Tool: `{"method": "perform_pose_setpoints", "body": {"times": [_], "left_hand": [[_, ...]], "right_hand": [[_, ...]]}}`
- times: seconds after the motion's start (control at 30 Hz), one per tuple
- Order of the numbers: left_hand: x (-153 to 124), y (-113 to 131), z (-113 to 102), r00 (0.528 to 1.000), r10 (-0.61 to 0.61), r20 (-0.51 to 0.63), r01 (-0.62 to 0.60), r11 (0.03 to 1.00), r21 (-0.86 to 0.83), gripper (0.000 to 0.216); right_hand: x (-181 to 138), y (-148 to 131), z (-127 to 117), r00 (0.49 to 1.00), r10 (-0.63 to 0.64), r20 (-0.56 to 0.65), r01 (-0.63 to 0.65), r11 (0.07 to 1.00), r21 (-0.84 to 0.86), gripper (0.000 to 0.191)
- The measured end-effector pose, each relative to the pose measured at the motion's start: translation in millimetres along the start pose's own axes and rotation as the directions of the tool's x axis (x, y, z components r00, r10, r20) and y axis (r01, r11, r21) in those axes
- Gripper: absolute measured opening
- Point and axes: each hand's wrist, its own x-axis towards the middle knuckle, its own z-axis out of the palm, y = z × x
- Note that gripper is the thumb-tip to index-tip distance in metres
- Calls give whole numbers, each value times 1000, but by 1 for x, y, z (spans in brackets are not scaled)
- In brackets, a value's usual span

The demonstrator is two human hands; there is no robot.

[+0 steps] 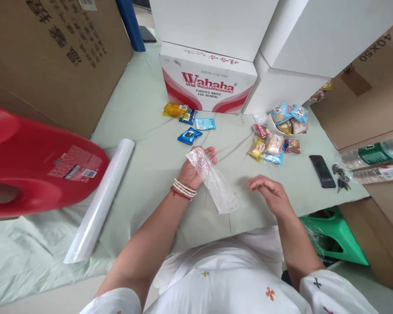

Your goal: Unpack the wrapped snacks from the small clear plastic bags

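The left hand [193, 172] lies palm up over the middle of the table [140, 113], its fingers [211, 152] curled lightly around the top of a clear plastic bag [216, 185] that trails down and to the right across the palm. The right hand [270, 192] hovers just beside the bag's lower end, fingers slack and spread, holding nothing.

There is bare cloth between and in front of both hands. A roll of plastic film [101, 200] lies slantwise to the left, with a red container [36, 161] crowding that side. Loose snack packets [190, 124] sit ahead, below a Wahaha box [209, 80]. A heap of snacks [278, 133], a phone [322, 171] and keys [341, 178] fill the right.

The table wears a pale green, creased cloth. Cardboard boxes [52, 48] wall in both sides, and a green stool [334, 235] stands below the table's right edge.
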Motion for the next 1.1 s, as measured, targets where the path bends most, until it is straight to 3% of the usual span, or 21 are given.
{"method": "perform_pose_setpoints", "body": {"times": [0.07,0.13,0.2,0.27,0.33,0.37,0.43,0.47,0.5,0.53,0.57,0.63,0.7,0.77,0.97,1.1], "left_hand": [[-3,-2,1,999,-20,39,19,1000,13,18],[-6,-4,3,997,-32,63,30,999,25,23],[-8,-6,5,997,-25,76,21,999,45,28],[-6,-9,4,998,35,61,-41,995,96,32],[-3,-10,2,983,182,-31,-173,968,184,34],[-1,-11,0,951,290,-111,-256,935,246,32],[0,-13,-2,819,518,-249,-391,819,419,25],[-1,-14,-3,759,599,-257,-417,749,514,21],[-4,-16,-2,740,638,-211,-419,684,597,21],[-8,-18,-1,773,623,-121,-405,631,662,24],[-12,-21,1,837,547,-10,-379,593,710,29],[-21,-29,6,936,303,178,-321,530,785,36],[-27,-38,10,957,145,251,-290,460,839,35],[-27,-43,10,962,97,255,-270,466,843,33],[-11,-33,0,987,131,92,-160,809,566,37],[-4,-16,-3,995,98,-1,-90,916,391,42]], "right_hand": [[15,-1,14,991,88,-106,-74,989,127,26],[31,-1,35,990,140,-34,-130,971,199,37],[43,0,54,985,162,51,-169,965,200,34],[49,2,66,979,200,29,-202,961,191,34],[51,5,69,961,259,-99,-231,945,233,36],[51,6,68,942,286,-177,-234,935,265,37],[51,6,64,902,311,-298,-215,925,314,37],[51,6,63,890,309,-336,-199,925,325,37],[51,6,62,883,303,-359,-184,926,328,36],[52,6,62,880,295,-372,-174,930,325,35],[53,6,64,880,285,-381,-168,935,313,35],[54,6,68,885,250,-393,-152,953,263,35],[56,6,73,895,198,-399,-124,971,203,34],[57,6,75,901,167,-400,-103,979,176,34],[56,3,62,855,229,-466,-80,945,317,32],[53,4,52,816,318,-482,-83,891,447,32]]}}
